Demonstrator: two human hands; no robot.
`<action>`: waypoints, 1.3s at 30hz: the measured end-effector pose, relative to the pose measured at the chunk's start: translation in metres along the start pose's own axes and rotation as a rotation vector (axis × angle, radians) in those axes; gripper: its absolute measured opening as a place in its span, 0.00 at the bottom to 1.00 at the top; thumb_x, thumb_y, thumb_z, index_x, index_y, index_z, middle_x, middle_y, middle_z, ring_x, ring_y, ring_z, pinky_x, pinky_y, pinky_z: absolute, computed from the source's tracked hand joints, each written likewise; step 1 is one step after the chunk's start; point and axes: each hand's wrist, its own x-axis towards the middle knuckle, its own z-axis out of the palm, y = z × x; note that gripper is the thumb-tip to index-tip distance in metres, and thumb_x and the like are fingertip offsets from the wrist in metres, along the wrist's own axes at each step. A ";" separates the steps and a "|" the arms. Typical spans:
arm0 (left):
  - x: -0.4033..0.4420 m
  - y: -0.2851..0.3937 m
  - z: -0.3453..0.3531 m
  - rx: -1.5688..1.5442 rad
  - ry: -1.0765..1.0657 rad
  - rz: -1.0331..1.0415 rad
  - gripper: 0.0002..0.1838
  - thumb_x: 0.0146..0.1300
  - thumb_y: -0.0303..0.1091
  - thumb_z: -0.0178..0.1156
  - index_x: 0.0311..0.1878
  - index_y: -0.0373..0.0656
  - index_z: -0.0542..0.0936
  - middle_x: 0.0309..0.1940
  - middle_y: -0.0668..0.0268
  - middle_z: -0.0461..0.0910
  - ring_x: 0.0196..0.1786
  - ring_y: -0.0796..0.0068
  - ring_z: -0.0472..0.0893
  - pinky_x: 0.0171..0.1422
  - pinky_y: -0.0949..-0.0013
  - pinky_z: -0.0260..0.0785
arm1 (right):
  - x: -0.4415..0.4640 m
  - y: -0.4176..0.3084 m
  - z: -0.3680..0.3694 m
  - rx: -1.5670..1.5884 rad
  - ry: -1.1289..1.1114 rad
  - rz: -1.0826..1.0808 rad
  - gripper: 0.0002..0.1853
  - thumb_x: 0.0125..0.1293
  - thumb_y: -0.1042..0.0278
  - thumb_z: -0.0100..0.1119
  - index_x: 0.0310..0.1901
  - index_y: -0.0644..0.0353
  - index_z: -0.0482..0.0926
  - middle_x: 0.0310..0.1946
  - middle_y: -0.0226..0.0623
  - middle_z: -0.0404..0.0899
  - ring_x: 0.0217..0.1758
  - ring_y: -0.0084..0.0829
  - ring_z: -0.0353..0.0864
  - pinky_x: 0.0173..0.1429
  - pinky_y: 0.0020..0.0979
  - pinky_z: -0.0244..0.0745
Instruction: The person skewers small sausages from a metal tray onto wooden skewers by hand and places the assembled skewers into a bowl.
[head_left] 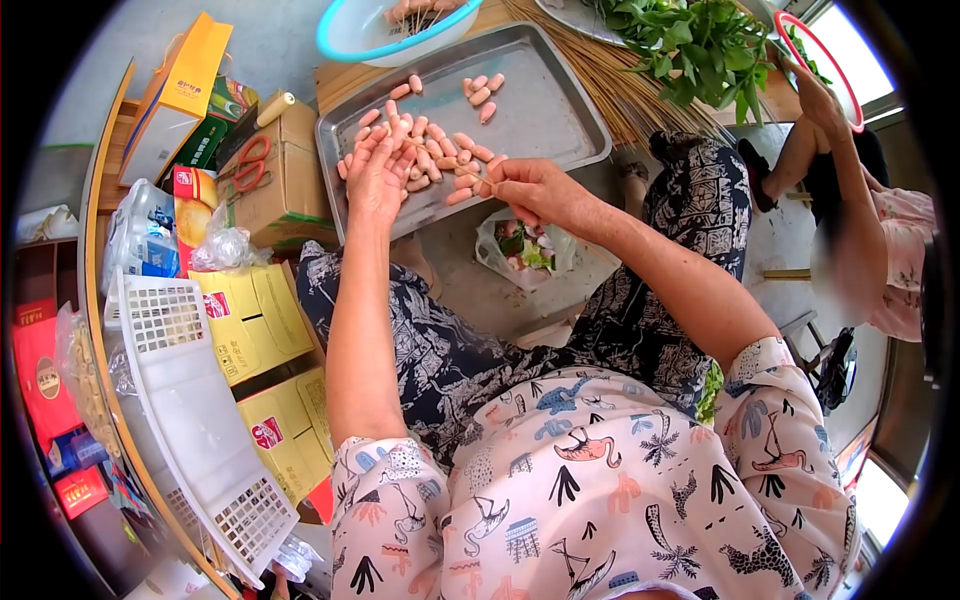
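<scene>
My left hand [375, 185] is above the left part of a metal tray [560, 100], its fingers closed round a small sausage at the tip of a thin bamboo skewer [450, 165]. From the right, my right hand [545, 192] pinches the skewer's other end over the tray's near edge. Beneath both hands lies a loose heap of small pink sausages [436, 132]. A few more sausages [484, 95] lie apart toward the tray's middle. My fingers partly hide the sausage in my left hand.
Behind the tray stand a blue-rimmed basin [400, 45] of skewered sausages and a pile of bamboo skewers [610, 85]. Another person's hand [815, 95] is by leafy greens [685, 45]. Scissors [250, 163] lie on a cardboard box [290, 165]; a scrap bag [522, 250] sits below.
</scene>
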 end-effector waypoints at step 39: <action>-0.021 -0.002 0.032 0.225 -0.321 -0.223 0.17 0.60 0.29 0.62 0.52 0.42 0.72 0.48 0.62 0.77 0.45 0.70 0.79 0.51 0.68 0.74 | 0.005 0.004 0.002 0.013 0.066 -0.028 0.09 0.69 0.65 0.47 0.42 0.59 0.76 0.13 0.21 0.62 0.15 0.13 0.58 0.20 0.19 0.49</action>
